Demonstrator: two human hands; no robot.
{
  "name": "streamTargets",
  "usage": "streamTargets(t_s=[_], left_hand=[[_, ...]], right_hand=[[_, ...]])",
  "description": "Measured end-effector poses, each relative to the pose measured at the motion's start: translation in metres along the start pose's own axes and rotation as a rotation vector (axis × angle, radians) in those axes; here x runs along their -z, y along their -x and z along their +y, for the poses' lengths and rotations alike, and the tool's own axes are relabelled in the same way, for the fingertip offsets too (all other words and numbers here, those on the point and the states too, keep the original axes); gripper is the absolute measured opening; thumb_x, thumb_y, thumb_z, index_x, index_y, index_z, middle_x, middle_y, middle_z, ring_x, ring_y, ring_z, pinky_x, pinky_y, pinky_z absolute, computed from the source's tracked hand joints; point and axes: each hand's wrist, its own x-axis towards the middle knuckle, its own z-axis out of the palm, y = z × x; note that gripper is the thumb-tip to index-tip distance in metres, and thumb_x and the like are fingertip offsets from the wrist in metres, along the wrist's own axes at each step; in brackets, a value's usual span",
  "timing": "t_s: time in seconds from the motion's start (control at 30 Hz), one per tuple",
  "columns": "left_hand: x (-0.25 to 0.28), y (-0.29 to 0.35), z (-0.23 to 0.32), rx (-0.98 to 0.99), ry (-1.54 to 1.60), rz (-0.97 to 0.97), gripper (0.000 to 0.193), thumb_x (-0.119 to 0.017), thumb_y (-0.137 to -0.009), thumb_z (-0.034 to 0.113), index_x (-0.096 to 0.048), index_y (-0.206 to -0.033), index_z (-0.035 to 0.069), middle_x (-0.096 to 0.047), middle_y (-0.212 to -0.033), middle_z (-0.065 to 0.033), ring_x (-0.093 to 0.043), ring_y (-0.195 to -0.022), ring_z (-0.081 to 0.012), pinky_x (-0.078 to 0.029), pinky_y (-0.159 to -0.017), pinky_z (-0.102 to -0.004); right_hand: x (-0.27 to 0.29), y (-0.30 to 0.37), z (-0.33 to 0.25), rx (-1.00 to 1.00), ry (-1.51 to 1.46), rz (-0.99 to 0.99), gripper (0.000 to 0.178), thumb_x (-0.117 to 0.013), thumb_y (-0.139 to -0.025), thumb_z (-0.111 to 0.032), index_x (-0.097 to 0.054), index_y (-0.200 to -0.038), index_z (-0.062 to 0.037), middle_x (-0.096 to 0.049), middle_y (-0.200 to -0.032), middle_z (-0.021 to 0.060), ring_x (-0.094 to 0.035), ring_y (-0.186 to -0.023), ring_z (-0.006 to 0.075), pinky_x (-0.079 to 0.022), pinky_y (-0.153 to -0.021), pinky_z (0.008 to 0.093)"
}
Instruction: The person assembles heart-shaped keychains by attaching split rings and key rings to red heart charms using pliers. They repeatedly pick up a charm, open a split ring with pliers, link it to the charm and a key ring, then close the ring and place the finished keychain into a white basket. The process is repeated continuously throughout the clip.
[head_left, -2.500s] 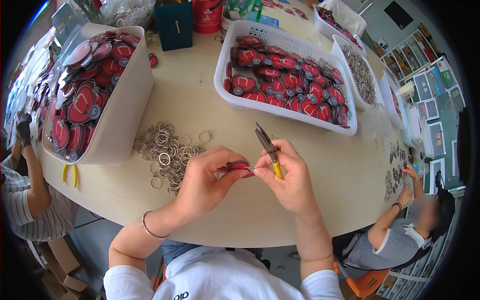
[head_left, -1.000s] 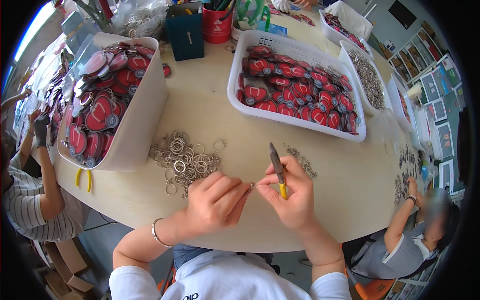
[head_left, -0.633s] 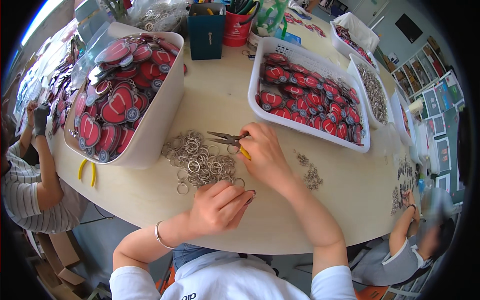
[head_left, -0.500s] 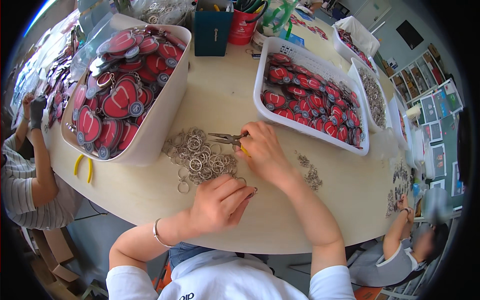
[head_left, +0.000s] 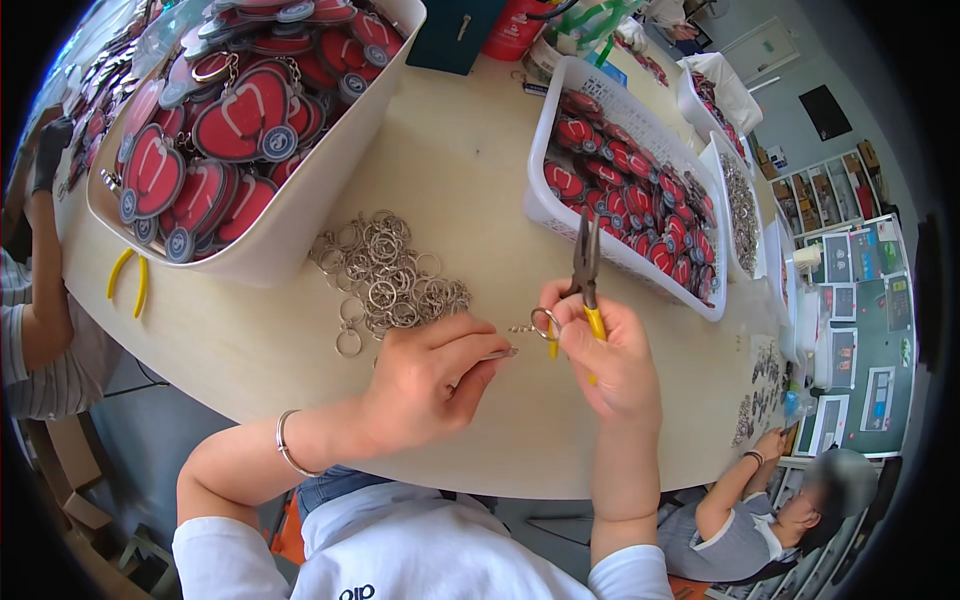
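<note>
My right hand is wrapped around pliers with yellow handles, their dark jaws pointing up. Its thumb and finger also pinch a metal key ring. A short chain hangs off that ring toward my left hand. My left hand is closed in a pinch on something thin and small at its fingertips, mostly hidden by the fingers. Just beyond it lies a heap of metal key rings on the table.
At left stands a white bin of red keychain charms. A white basket of similar charms sits at right. Yellow-handled pliers lie by the bin. Co-workers sit at left and at right.
My right hand has moved right and toward me, away from the ring heap, and turned the pliers upward. A key ring with a chain now shows in its fingers. My left hand stays pinched.
</note>
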Motion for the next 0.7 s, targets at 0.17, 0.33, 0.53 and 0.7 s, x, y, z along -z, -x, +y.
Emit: streamTargets(t_s=[0.17,0.33,0.53,0.7], left_hand=[[-0.002,0.000,-0.001,-0.041,-0.007,0.000,0.019,-0.070,-0.069,-0.005,-0.066,-0.086,0.003,-0.062,-0.079,-0.0065,-0.060,-0.057,-0.0220,-0.048,-0.047,-0.0317],[0.000,0.000,0.000,-0.041,-0.011,-0.012,0.019,-0.070,-0.068,-0.005,-0.066,-0.085,0.002,-0.063,-0.080,-0.0077,-0.061,-0.058,-0.0217,-0.047,-0.047,-0.0310],[-0.001,0.001,0.001,-0.050,0.002,0.012,0.018,-0.071,-0.069,-0.003,-0.066,-0.085,0.003,-0.062,-0.079,-0.0064,-0.060,-0.057,-0.0214,-0.047,-0.047,-0.0316],[0.000,0.000,0.001,-0.063,0.009,0.024,0.018,-0.071,-0.069,-0.003,-0.066,-0.085,0.003,-0.062,-0.079,-0.0060,-0.060,-0.058,-0.0209,-0.047,-0.046,-0.0311]], right_hand=[[-0.005,0.010,-0.011,0.012,-0.061,-0.066,0.024,-0.074,-0.084,-0.022,-0.062,-0.087,-0.0018,-0.052,-0.102,0.0030,-0.044,-0.078,0.0072,-0.036,-0.068,0.0206],[-0.012,0.013,-0.015,0.020,-0.060,-0.082,0.027,-0.074,-0.083,-0.026,-0.062,-0.086,-0.0018,-0.052,-0.102,0.0044,-0.042,-0.075,0.0064,-0.035,-0.066,0.0198],[-0.014,0.013,-0.014,0.024,-0.075,-0.085,0.027,-0.074,-0.083,-0.025,-0.061,-0.087,-0.0020,-0.051,-0.104,0.0047,-0.042,-0.074,0.0064,-0.035,-0.066,0.0199],[-0.014,0.014,-0.013,0.002,-0.075,-0.090,0.026,-0.075,-0.083,-0.024,-0.061,-0.087,-0.0020,-0.051,-0.104,0.0051,-0.043,-0.075,0.0064,-0.036,-0.067,0.0197]])
